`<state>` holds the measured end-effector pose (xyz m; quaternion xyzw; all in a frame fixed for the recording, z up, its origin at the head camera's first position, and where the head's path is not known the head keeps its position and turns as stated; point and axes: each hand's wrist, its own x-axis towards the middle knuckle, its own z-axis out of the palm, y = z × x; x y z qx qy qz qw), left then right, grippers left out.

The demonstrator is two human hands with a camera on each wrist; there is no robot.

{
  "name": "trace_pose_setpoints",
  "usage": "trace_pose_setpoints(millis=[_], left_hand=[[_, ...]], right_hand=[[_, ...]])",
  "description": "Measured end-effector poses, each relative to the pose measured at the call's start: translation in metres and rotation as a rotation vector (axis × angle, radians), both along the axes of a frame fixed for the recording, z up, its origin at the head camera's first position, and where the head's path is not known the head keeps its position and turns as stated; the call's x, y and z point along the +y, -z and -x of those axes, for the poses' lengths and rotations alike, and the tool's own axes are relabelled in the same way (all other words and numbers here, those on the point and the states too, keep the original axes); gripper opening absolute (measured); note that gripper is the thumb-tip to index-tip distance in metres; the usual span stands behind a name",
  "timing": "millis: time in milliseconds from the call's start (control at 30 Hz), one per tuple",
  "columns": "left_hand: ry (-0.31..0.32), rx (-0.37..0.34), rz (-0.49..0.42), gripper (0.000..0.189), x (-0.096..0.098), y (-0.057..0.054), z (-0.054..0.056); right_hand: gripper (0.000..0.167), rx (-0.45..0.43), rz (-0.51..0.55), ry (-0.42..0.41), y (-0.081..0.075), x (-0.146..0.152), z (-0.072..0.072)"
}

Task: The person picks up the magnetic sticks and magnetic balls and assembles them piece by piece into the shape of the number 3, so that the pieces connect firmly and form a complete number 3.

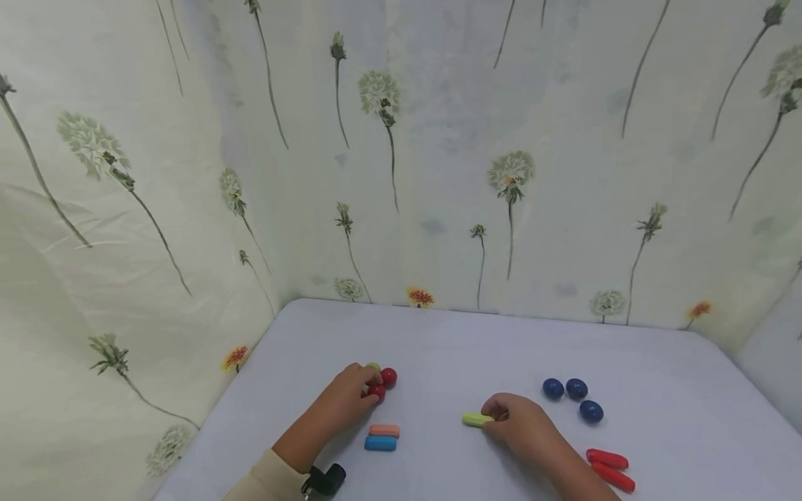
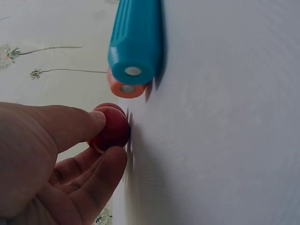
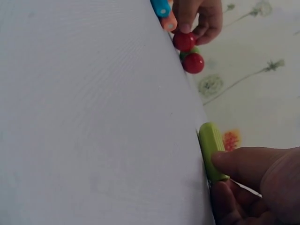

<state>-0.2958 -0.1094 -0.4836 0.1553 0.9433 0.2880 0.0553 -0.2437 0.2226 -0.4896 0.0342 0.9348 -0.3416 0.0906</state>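
At the left of the white table, my left hand (image 1: 344, 400) pinches a red ball (image 2: 112, 126) between thumb and fingers, low at the tabletop. A second red ball (image 1: 389, 378) and a green ball (image 1: 374, 366), partly hidden by the fingers, lie close against it. My right hand (image 1: 523, 424), nearer the middle, holds one end of a short yellow-green ribbed stick (image 3: 212, 145) between thumb and fingers. The stick lies low along the table surface. Just in front of the left hand, an orange stick (image 1: 384, 431) and a blue stick (image 1: 380, 443) lie side by side.
Three dark blue balls (image 1: 576, 389) sit to the right, beyond the right hand. Two red sticks (image 1: 608, 458) lie beside the right forearm. A flower-patterned curtain (image 1: 438, 174) hangs behind the table (image 1: 438, 348) and along its left side.
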Motion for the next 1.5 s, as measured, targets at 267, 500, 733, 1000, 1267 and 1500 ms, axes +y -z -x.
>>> trace_pose_setpoints(millis=[267, 500, 733, 1000, 1267, 1500], left_hand=[[0.002, 0.004, -0.008, 0.024, -0.003, 0.000, 0.001], [0.027, -0.014, -0.049, 0.022, -0.001, 0.003, 0.001], [0.046, -0.062, -0.080, 0.022, 0.006, 0.002, 0.000], [0.035, -0.099, -0.103, 0.025, 0.017, 0.001, -0.007], [0.071, -0.097, -0.076, 0.024, 0.032, -0.002, -0.006], [0.100, -0.079, -0.039, 0.024, 0.041, -0.003, -0.005]], right_hand=[[0.019, 0.040, 0.042, 0.004, 0.009, 0.007, 0.004], [0.020, 0.045, 0.079, 0.019, 0.015, 0.013, 0.002], [0.020, 0.049, 0.089, 0.031, 0.016, 0.015, -0.001], [0.020, 0.054, 0.116, 0.017, 0.018, 0.018, -0.001], [0.020, 0.072, 0.130, 0.010, 0.019, 0.021, 0.002], [0.021, 0.063, 0.150, 0.016, 0.024, 0.019, 0.003]])
